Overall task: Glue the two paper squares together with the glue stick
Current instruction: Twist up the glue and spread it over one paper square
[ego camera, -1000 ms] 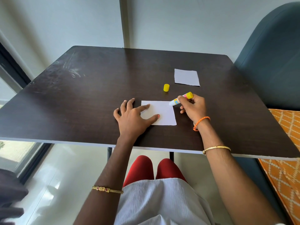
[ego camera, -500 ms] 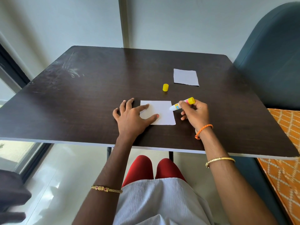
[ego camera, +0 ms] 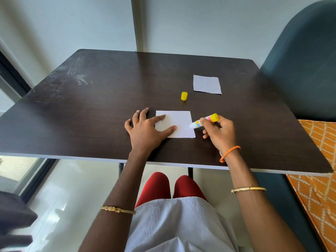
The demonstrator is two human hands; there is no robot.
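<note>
White paper, matte and thin: the near paper square (ego camera: 179, 124) lies flat on the dark wood-grain table (ego camera: 91, 106), close to the front edge. My left hand (ego camera: 145, 130) rests splayed, thumb and forefinger pressing the sheet's left half, the other fingers on bare table. My right hand (ego camera: 218, 131) is closed around the glue stick (ego camera: 203, 121), a short cylinder with a yellow base and printed label; its pale tip sits at the sheet's right edge. Whether it truly touches the paper I cannot tell.

Judgement: gluing is under way, and the joining is not yet done. To do it well, I'd run light, even strokes from the pinned side outward so the thin sheet doesn't buckle or skid, and carry the glue right to the corners.

The second paper square (ego camera: 207, 84) lies well apart, far right, one corner lifting slightly. The yellow cap (ego camera: 184, 96), smooth plastic, stands between the two sheets, touching neither.
</note>
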